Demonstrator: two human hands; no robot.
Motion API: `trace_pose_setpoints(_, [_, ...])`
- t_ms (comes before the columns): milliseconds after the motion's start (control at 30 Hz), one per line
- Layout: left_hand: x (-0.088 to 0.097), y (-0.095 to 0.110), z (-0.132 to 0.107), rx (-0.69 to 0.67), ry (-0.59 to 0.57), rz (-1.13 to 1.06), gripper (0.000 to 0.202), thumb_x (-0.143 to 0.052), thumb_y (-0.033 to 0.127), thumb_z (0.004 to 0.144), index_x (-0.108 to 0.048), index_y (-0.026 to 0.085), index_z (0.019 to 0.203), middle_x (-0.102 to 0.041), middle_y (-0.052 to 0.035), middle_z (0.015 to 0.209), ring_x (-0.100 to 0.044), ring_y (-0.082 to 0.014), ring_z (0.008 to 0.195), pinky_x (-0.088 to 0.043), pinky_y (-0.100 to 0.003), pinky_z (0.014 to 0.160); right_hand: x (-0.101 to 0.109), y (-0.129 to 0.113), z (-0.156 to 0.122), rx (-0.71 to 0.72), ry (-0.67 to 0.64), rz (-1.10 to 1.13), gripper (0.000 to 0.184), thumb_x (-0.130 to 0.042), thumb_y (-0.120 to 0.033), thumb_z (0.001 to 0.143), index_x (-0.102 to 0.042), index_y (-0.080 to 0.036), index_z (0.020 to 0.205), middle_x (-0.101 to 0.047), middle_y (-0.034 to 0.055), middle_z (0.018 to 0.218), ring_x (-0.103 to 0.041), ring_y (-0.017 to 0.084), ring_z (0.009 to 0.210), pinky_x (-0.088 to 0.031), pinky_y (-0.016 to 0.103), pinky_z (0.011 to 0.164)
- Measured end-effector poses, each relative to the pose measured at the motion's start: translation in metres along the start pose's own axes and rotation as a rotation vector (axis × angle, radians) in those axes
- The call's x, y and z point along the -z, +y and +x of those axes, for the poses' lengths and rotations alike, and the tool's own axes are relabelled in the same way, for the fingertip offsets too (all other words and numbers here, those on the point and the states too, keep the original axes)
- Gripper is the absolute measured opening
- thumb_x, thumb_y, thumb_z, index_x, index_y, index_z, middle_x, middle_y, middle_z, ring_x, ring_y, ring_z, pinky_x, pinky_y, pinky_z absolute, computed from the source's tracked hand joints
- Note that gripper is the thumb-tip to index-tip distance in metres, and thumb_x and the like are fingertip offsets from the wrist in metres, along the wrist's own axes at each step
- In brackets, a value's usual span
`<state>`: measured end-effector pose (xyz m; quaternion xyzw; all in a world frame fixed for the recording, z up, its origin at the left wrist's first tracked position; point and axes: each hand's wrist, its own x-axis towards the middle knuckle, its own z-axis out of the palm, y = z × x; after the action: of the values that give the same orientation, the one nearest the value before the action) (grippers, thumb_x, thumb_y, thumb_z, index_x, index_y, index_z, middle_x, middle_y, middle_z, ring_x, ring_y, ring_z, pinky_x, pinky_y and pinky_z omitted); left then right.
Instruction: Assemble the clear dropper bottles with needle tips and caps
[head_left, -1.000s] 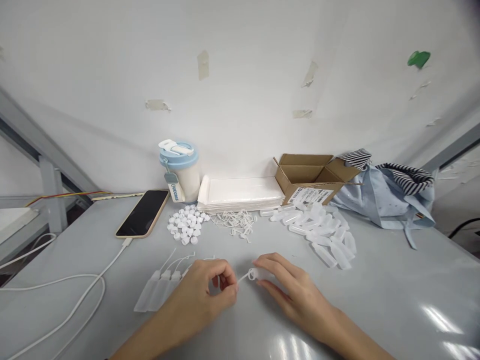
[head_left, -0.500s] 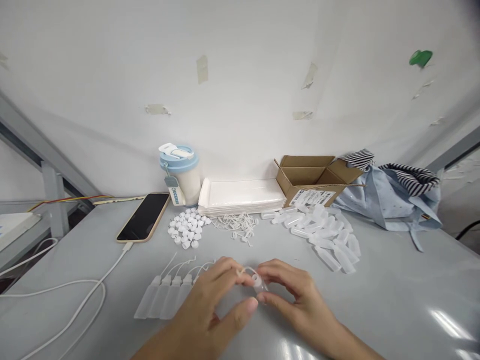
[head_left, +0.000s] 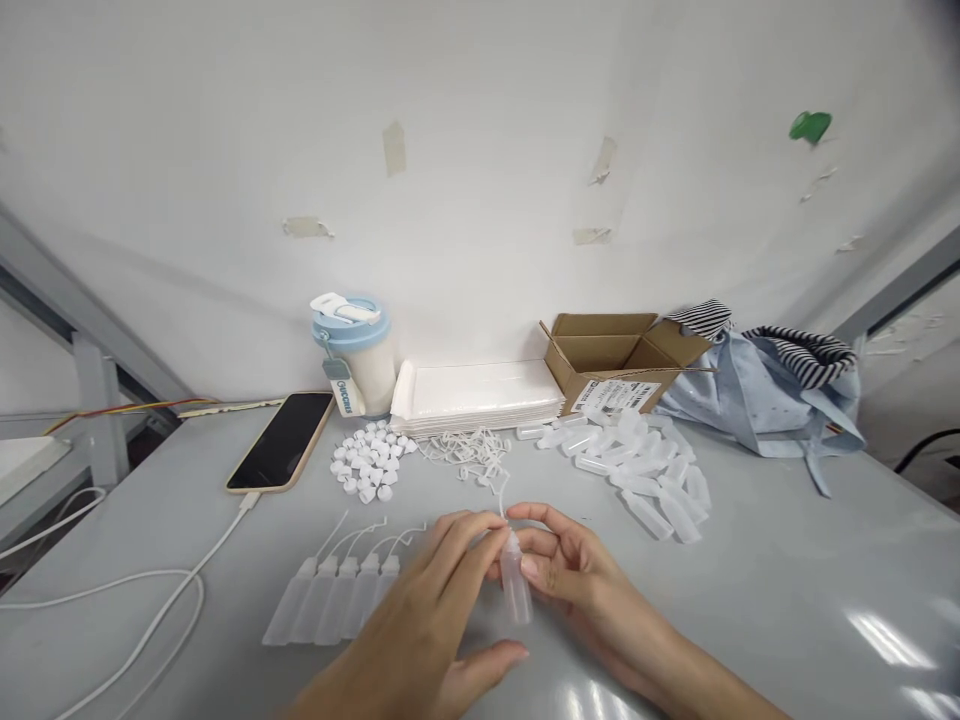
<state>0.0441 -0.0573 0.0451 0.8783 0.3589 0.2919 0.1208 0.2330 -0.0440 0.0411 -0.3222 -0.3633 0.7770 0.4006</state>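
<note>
Pinched between the thumb and fingers of my right hand (head_left: 592, 590) is a small translucent squeeze bottle (head_left: 517, 592), roughly upright above the grey table. A thin, bent white tube (head_left: 502, 494) sticks up from its neck. The fingertips of my left hand (head_left: 431, 605) reach the bottle's neck, while its thumb is stretched well apart. On the left lies a row of several similar bottles (head_left: 328, 602) with bent tubes in their necks. White caps (head_left: 367, 462), loose tubes (head_left: 466, 450) and a heap of bottles without tubes (head_left: 645, 455) lie farther back.
A phone (head_left: 283, 442) with a white charging cable (head_left: 161, 620) lies at left. Along the wall stand a blue-lidded cup (head_left: 367, 365), a stack of white padded envelopes (head_left: 480, 392), an open cardboard box (head_left: 615, 372) and a light blue bag (head_left: 761, 400).
The bottle has swung upright in my right hand, its tube now pointing up. My left fingers have straightened toward its neck, and the left thumb has moved away. The view shifts slightly.
</note>
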Motion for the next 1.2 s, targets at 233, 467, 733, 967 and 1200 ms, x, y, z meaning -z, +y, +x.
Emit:
trace_pose_setpoints(233, [-0.003, -0.001, 0.001, -0.152, 0.139, 0.160, 0.037, -0.054, 0.012, 0.085, -0.049, 0.004, 0.121, -0.058, -0.0167, 0.114, -0.051, -0.0256, 0.111, -0.052, -0.037, 0.090, -0.004, 0.003, -0.002, 0.013, -0.040, -0.006, 0.024, -0.066, -0.027, 0.083, -0.053, -0.020, 0.101, -0.069, 0.0031, 0.089, -0.065, 0.013, 0.082, -0.045, 0.025, 0.079])
trace_pose_setpoints(467, [0.003, -0.003, 0.004, -0.351, 0.241, 0.539, 0.028, -0.056, 0.011, 0.085, -0.060, 0.001, 0.111, -0.068, -0.0150, 0.105, -0.061, -0.0273, 0.098, -0.056, -0.038, 0.076, -0.009, 0.012, -0.004, 0.132, -0.068, -0.273, 0.039, -0.072, -0.027, 0.077, -0.053, -0.021, 0.111, -0.067, 0.0052, 0.098, -0.064, 0.016, 0.090, -0.048, 0.028, 0.080])
trace_pose_setpoints(733, [0.002, -0.002, 0.003, -0.348, 0.293, 0.503, 0.023, -0.059, 0.016, 0.087, -0.062, 0.005, 0.106, -0.072, -0.0116, 0.100, -0.064, -0.0243, 0.094, -0.057, -0.036, 0.073, -0.012, 0.007, -0.009, 0.188, -0.129, -0.475, 0.035, -0.053, -0.031, 0.090, -0.054, -0.021, 0.123, -0.067, 0.0061, 0.096, -0.063, 0.018, 0.088, -0.049, 0.033, 0.083])
trace_pose_setpoints(967, [0.003, 0.000, 0.005, -0.371, 0.258, 0.497, 0.020, -0.057, 0.017, 0.089, -0.061, 0.006, 0.104, -0.071, -0.0115, 0.098, -0.066, -0.0234, 0.092, -0.059, -0.034, 0.076, -0.009, 0.020, -0.008, 0.248, 0.036, -0.648, 0.040, -0.053, -0.030, 0.089, -0.050, -0.022, 0.128, -0.065, 0.0045, 0.089, -0.062, 0.017, 0.079, -0.051, 0.031, 0.074])
trace_pose_setpoints(1200, [0.001, -0.006, 0.004, -0.166, 0.114, 0.159, 0.027, -0.057, 0.013, 0.084, -0.053, 0.011, 0.111, -0.064, -0.0115, 0.103, -0.057, -0.0233, 0.101, -0.055, -0.037, 0.083, -0.012, 0.018, -0.007, 0.150, -0.052, -0.515, 0.037, -0.055, -0.033, 0.088, -0.056, -0.020, 0.123, -0.067, 0.0069, 0.099, -0.065, 0.018, 0.083, -0.051, 0.033, 0.079])
